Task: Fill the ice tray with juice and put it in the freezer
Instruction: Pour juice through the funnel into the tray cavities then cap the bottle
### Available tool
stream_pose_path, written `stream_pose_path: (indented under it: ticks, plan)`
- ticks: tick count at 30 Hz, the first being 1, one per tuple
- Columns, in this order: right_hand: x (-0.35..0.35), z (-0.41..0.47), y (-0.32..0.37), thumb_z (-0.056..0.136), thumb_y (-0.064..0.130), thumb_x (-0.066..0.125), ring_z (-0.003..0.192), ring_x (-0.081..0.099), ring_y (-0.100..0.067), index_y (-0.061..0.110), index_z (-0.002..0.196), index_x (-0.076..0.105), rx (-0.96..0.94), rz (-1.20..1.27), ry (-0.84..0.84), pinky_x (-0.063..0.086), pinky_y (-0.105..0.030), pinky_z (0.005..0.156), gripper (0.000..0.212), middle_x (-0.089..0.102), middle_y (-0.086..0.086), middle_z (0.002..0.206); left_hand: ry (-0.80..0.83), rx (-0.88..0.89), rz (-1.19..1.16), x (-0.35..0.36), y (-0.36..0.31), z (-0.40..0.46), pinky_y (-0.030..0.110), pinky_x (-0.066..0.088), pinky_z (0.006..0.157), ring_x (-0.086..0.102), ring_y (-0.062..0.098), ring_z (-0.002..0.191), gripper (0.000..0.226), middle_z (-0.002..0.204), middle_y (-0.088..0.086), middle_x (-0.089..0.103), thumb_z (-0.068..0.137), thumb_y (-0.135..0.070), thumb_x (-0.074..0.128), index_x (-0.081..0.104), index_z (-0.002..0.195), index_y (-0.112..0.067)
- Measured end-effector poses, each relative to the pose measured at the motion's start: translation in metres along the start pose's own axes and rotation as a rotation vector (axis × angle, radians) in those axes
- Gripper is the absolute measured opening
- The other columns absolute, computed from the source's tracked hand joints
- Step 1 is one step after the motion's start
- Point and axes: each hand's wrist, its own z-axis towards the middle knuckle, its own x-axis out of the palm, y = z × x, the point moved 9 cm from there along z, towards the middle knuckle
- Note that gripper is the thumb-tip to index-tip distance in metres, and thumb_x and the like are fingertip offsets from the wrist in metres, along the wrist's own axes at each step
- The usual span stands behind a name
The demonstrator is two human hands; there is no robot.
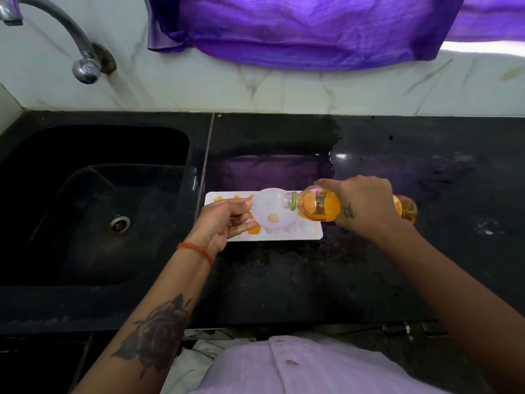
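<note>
My right hand [366, 206] has its grip wrapped around the juice bottle [321, 207], which lies tipped almost flat with the open neck pointing left into a white funnel [270, 209]. My left hand [224, 226] pinches the funnel's rim with fingertips and thumb, holding it over the ice tray [312, 233]. The tray sits flat on the black surface, just right of the sink [93, 200] edge, about midway between the back wall and the front edge. Several of its pockets at the left end already show orange juice; the ones near the right end look pale. A purple cloth [298, 29] hangs over the back wall.
</note>
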Motion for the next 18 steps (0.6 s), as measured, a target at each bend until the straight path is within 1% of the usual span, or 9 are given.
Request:
stream_pose_path:
  ticks: [8,14,18]
  plan:
    - [0.0036,-0.0005,-0.0029,0.082,0.039,0.064,0.096,0.062,-0.026,0.042,0.131,0.040,0.001,0.004,0.070,0.036,-0.030,0.068,0.054,0.066,0.000,0.101,0.000,-0.011,0.004,0.0028,0.0019,0.0024,0.027,0.056,0.048,0.060,0.005,0.045,0.009,0.052,0.000,0.066,0.080,0.003,0.064,0.067,0.083,-0.004]
    - [0.0055,0.0020,-0.0031,0.081,0.041,0.065,0.092,0.063,-0.025,0.043,0.128,0.042,0.003,0.007,0.053,0.036,-0.029,0.065,0.053,0.066,0.001,0.095,-0.022,-0.024,-0.007,-0.0003,0.0024,0.0032,0.027,0.056,0.048,0.060,0.006,0.045,0.009,0.053,0.001,0.066,0.080,0.004,0.064,0.067,0.081,-0.004]
    - [0.0028,0.0021,-0.0045,0.081,0.041,0.063,0.085,0.063,-0.025,0.044,0.125,0.046,0.010,0.022,0.019,0.033,-0.026,0.061,0.047,0.066,0.002,0.086,-0.015,-0.014,0.002,-0.0002,-0.0003,0.0031,0.027,0.056,0.048,0.060,0.006,0.046,0.007,0.053,0.001,0.066,0.081,0.002,0.064,0.067,0.081,-0.004]
